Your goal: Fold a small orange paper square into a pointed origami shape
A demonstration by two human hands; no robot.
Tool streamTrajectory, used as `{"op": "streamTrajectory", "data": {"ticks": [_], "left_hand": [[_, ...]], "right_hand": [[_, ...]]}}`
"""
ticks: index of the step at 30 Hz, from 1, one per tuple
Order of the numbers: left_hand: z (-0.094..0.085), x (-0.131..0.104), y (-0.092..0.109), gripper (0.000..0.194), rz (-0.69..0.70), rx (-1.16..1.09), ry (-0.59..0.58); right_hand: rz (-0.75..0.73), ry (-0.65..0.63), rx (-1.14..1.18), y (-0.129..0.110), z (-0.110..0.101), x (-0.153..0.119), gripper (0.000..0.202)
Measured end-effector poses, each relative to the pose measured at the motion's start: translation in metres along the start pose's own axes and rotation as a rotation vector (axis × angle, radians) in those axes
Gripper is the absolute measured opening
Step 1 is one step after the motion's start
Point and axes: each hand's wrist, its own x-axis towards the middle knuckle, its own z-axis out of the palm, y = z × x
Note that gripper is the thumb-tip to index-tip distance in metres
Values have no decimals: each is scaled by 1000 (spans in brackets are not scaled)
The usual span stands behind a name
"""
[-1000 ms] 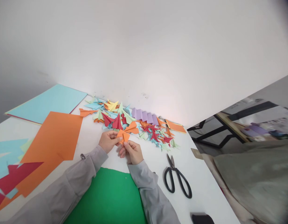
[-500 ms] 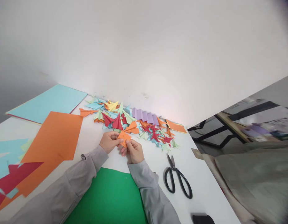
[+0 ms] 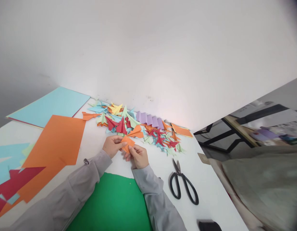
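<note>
White tabletop [image 3: 160, 163], both hands [image 3: 139, 156] pinching small orange paper [image 3: 127, 142], held between them

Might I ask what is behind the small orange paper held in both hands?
Beyond the small orange paper lie an orange paper plane and a red paper plane; whatever the paper covers cannot be seen.

Some fingers of the left hand [image 3: 112, 146] hide behind the small orange paper [image 3: 128, 141], and its folds are too tiny to tell. The bottom edge cuts off the green sheet [image 3: 112, 202] and a black thing [image 3: 209, 226]. The left edge cuts the red paper [image 3: 21, 179]. The cloth [image 3: 264, 186] looks blurry.
</note>
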Motion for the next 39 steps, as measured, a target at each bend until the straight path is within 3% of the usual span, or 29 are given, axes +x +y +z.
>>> {"op": "streamTrajectory", "data": {"ticks": [13,20,26,31,39], "left_hand": [[-1,-1,2,25,-7,14,-86],[-3,-2,4,23,4,90,-94],[-3,1,-3,31,42,90,-63],[0,2,-4,46,-57,-65,-106],[0,-4,0,28,-51,82,-205]], "right_hand": [[20,27,12,-1,0,-1,33],[20,-37,31,-2,-1,-2,32],[14,-23,58,0,-1,-1,30],[-61,60,118,5,-3,2,29],[-53,116,105,6,-4,4,29]]}}
